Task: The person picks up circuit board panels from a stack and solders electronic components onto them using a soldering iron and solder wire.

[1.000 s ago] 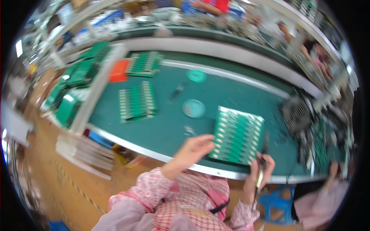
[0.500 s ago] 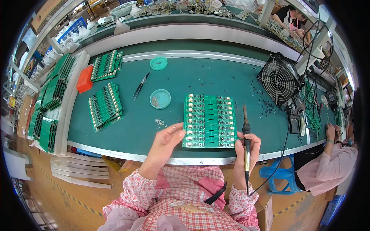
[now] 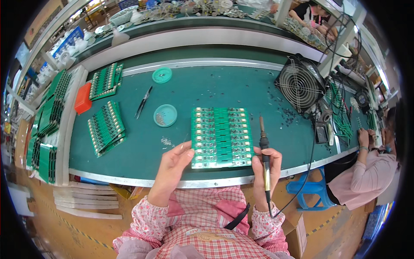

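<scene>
A green circuit board panel, lined with rows of small white and dark components, is held over the near edge of the bench. My left hand pinches its left edge between thumb and fingers. A thin wire, faint in this view, sticks up by those fingers. In my right hand is a soldering iron, tip pointing away from me, while the fingertips also touch the panel's right edge. Left of the panel, a round turquoise dish contains small metal parts, and a little pile of similar parts lies below it.
Tweezers, a second dish, a red box and stacked boards lie to the left. More boards fill a white foam rack. A black fan stands right, near scattered dark bits. A co-worker sits far right.
My view has turned slightly, so the bench contents appear shifted left. Both hands keep their hold on the panel and the soldering iron, with little movement relative to the bench.
</scene>
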Tool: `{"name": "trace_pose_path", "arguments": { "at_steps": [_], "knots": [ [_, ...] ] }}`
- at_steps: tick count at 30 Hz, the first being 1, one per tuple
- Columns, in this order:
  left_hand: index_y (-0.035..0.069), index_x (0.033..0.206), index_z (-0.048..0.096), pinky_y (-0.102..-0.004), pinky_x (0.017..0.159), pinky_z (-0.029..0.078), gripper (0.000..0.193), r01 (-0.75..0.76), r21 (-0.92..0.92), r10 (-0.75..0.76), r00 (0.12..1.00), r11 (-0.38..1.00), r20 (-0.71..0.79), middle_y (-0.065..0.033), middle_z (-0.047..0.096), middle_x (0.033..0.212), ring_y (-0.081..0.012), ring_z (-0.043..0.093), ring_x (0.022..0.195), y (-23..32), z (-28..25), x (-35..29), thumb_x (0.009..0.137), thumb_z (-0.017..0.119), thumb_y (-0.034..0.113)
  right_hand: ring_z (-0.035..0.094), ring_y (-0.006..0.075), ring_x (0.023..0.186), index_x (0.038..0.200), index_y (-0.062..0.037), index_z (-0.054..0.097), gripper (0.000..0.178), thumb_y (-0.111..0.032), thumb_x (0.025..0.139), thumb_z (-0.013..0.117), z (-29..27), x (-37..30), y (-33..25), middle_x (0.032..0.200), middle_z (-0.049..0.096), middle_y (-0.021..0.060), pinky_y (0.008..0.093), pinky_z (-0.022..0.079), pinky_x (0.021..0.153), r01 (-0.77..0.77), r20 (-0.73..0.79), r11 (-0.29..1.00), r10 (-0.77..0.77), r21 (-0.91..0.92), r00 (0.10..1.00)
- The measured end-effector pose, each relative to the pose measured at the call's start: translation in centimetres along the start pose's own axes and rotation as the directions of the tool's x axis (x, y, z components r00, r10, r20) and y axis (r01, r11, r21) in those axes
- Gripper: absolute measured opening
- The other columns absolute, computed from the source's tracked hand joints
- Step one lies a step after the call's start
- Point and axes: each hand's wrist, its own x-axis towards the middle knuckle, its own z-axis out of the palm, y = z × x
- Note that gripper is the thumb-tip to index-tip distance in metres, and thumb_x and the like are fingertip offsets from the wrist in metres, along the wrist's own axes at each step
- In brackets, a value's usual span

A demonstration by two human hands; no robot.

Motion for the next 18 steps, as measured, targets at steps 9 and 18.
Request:
{"name": "trace_pose_path", "arguments": {
  "at_steps": [9,18],
  "knots": [
    [-0.010,0.128,0.052,-0.0280,0.096,0.044,0.036,-0.009,0.026,0.010,1.000,1.000,-0.007,-0.0113,0.064,0.118,-0.0140,0.059,0.108,0.16,0.15,-0.07,0.096,0.054,0.007,0.056,0.0083,0.087,0.112,-0.0043,0.047,0.028,0.003,0.089,0.061,-0.10,0.03,0.92,0.113,0.062,0.0129,0.0243,0.047,0.083,0.051,0.001,0.998,-0.051,0.028,0.999],
    [-0.008,0.127,0.056,-0.0304,0.098,0.045,0.035,-0.028,0.008,0.028,1.000,1.000,0.014,-0.0111,0.064,0.118,-0.0148,0.059,0.108,-0.05,-0.02,-0.21,0.094,0.056,0.004,0.056,0.0080,0.088,0.112,-0.0038,0.046,0.028,0.005,0.090,0.060,-0.03,0.07,0.74,0.114,0.062,0.0127,0.0240,0.046,0.084,0.045,0.009,0.999,-0.045,0.006,0.999]
  ]
}}
